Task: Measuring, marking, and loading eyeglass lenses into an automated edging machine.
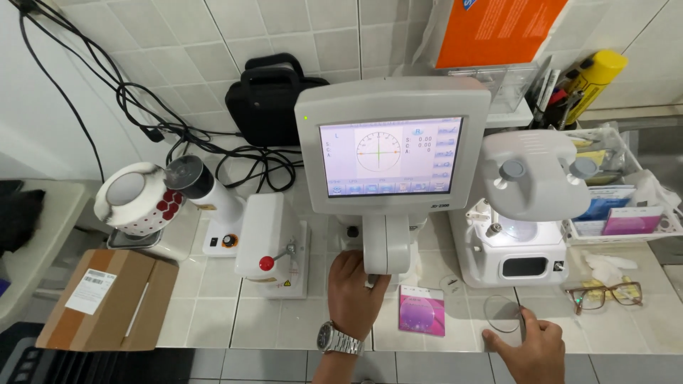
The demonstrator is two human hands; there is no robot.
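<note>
A white measuring machine (pixel 388 242) with a lit touch screen (pixel 390 156) stands on the tiled counter. My left hand (pixel 356 288), with a metal wristwatch, rests against the machine's lower neck, fingers curled at its base. My right hand (pixel 530 348) lies on the counter near the front edge. Its fingertips touch a round clear lens (pixel 502 313) lying flat. A small pink and purple packet (pixel 422 310) lies between my two hands.
A white device with two grey knobs (pixel 530 213) stands at the right, brown-framed glasses (pixel 605 294) beside it. A white machine with a red-knobbed lever (pixel 270 245), a roll of red stickers (pixel 135 199), a cardboard box (pixel 107 299), a black bag (pixel 267 99) and tangled cables (pixel 185 131) sit at the left. A tray of packets (pixel 626 213) stands at the far right.
</note>
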